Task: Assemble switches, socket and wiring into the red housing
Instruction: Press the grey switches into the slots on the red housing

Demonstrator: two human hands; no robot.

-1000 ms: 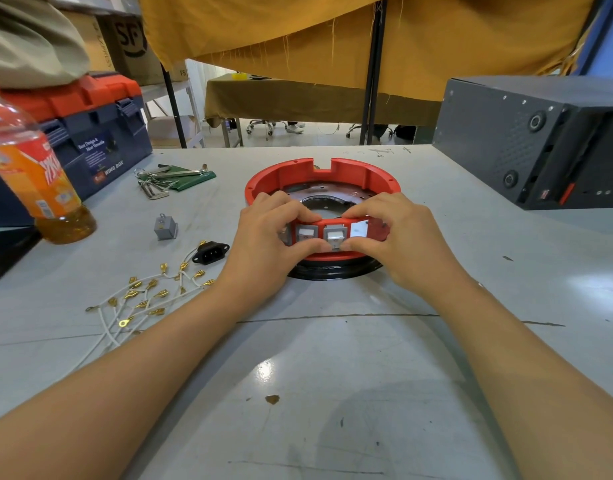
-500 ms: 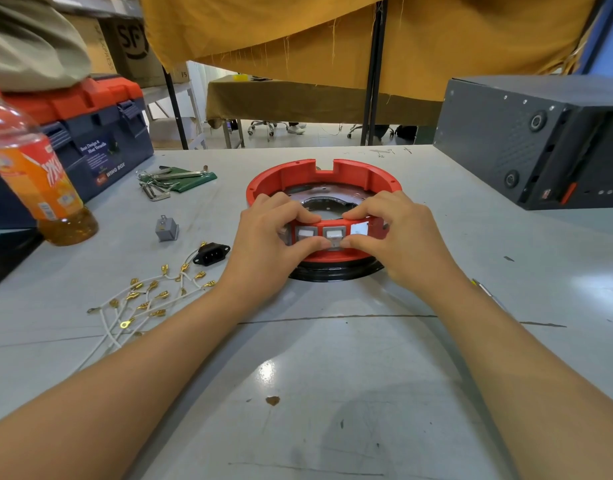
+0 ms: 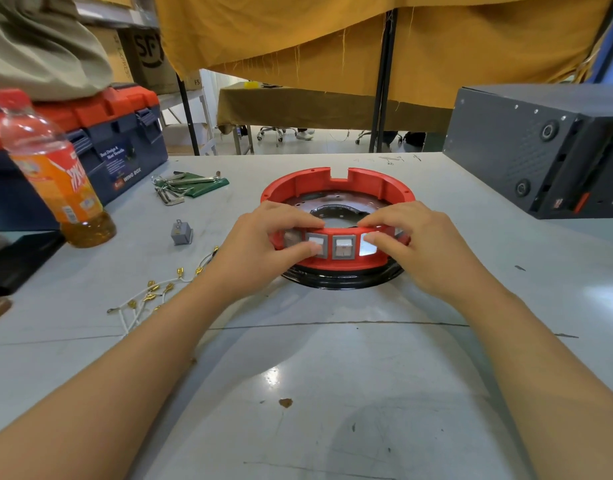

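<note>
The red housing (image 3: 336, 183), a ring on a black base (image 3: 343, 282), sits mid-table. Two grey-framed switches (image 3: 344, 247) sit side by side in its near wall. My left hand (image 3: 260, 244) grips that wall, fingers over the rim and thumb pressing the left switch (image 3: 315, 244). My right hand (image 3: 426, 244) grips the wall the same way, thumb on a bright cutout (image 3: 369, 249) right of the switches. A loose grey switch (image 3: 181, 233) and white wires with gold terminals (image 3: 149, 296) lie to the left. My left hand hides the black socket.
An orange drink bottle (image 3: 56, 174) and a blue-and-orange toolbox (image 3: 118, 140) stand at the left. Hex keys in a green holder (image 3: 191, 185) lie behind the loose switch. A dark grey box (image 3: 540, 150) fills the right rear of the table.
My thumbs have moved apart along the near wall, uncovering both fitted switches. The black socket beside my left hand is no longer visible.
</note>
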